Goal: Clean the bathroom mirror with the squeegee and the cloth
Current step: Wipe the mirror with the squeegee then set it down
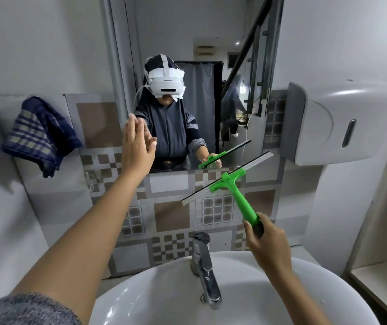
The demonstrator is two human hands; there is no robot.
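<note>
One squeegee point(229, 181) and one checked cloth point(39, 134) are in view: the cloth hangs at the frame's left, well apart from both hands. The right hand point(266, 242) grips the green handle at lower right, blade tilted just below the mirror point(187, 55) edge. The left hand point(137, 146) is spread flat and empty at the mirror's lower left corner, above the basin point(164, 289) and tap point(205, 266).

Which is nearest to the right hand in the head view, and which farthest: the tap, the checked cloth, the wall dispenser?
From the right hand:
1. Tap, just to its left, over the sink.
2. Wall dispenser, up on the right wall.
3. Checked cloth, hanging far off on the left wall.
</note>
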